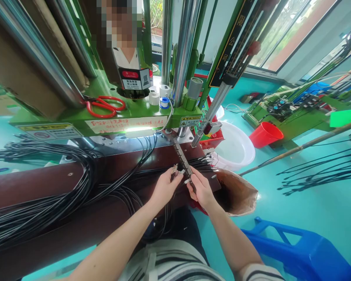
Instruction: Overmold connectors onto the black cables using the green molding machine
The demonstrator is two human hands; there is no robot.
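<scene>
My right hand grips the near end of a long narrow metal bar with notches along it. The bar's far end reaches back to the machine's metal bed. Just left of the bar, my left hand is closed, thumb and forefinger pinching a small cable connector. Part of that connector is hidden by the fingers. Black cables lie across the brown table behind my hands, with pale connector ends bunched to the right of the bar.
A green press with steel columns stands ahead, red-handled scissors on its ledge. Thick bundles of black cable cover the table's left. At right are an open brown bag, a white tub, a red bucket and a blue stool.
</scene>
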